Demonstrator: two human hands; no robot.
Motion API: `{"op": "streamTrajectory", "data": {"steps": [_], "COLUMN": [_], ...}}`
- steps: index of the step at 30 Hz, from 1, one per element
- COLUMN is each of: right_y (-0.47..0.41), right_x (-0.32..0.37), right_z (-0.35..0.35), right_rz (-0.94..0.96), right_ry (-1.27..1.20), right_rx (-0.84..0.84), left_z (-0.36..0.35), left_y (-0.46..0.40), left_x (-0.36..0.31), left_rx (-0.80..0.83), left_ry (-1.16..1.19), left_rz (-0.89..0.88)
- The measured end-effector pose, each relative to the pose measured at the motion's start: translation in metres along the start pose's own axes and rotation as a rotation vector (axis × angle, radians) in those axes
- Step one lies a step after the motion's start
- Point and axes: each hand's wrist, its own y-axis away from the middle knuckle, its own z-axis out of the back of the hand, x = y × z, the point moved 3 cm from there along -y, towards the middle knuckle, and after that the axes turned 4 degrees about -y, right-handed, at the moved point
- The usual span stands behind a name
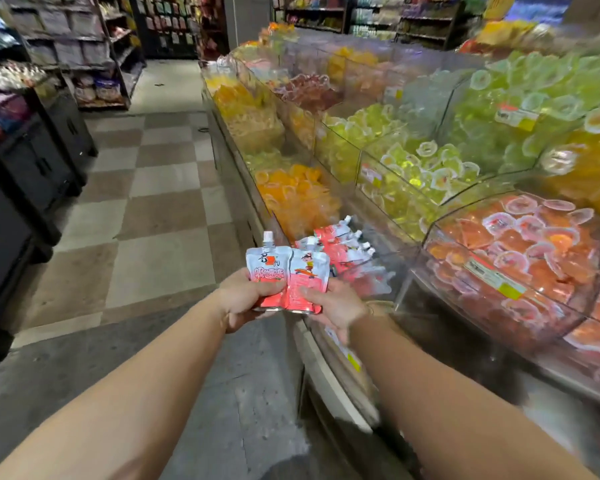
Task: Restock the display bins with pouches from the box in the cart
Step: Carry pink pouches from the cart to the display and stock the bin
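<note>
Two red-and-white spouted pouches are held upright side by side over the near edge of the display. The left pouch (pixel 266 268) is gripped by the left hand (pixel 245 299), fingers curled round its base; the right pouch (pixel 307 277) is pinched by the right hand (pixel 335 306). More such pouches (pixel 343 247) lie in the clear bin (pixel 400 271) just beyond, beside bins of jelly cups (pixel 520 244).

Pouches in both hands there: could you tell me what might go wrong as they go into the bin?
1. The left hand and right hand each grip a spouted pouch only at its bottom edge, so one could slip and drop to the floor.
2. The pouch bin sits beside the orange jelly cup bin; a careless toss could land there.
3. The pouches already in the bin lie heaped unevenly, so added ones may slide off.
</note>
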Motion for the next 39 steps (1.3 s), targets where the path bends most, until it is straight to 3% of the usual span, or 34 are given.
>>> {"op": "streamTrajectory", "data": {"steps": [5, 9, 23, 31, 39], "right_y": [-0.072, -0.107, -0.197, -0.192, -0.195], "right_x": [0.029, 0.039, 0.06, 0.036, 0.019], "right_z": [-0.067, -0.071, 0.03, 0.067, 0.078], "right_rz": [-0.01, 0.032, 0.001, -0.088, -0.112], "right_ry": [-0.04, -0.037, -0.285, -0.442, -0.399], "right_rx": [-0.059, -0.208, -0.528, -0.825, -1.057], "left_z": [0.085, 0.097, 0.031, -0.024, -0.057], "left_y": [-0.067, -0.12, -0.267, -0.312, -0.354], "left_x": [-0.046, -0.068, -0.117, -0.101, -0.078], "left_rx": [0.074, 0.159, 0.353, 0.514, 0.738], "left_ry": [-0.049, -0.075, -0.158, -0.303, -0.48], "left_rz": [0.006, 0.023, 0.132, 0.198, 0.263]}}
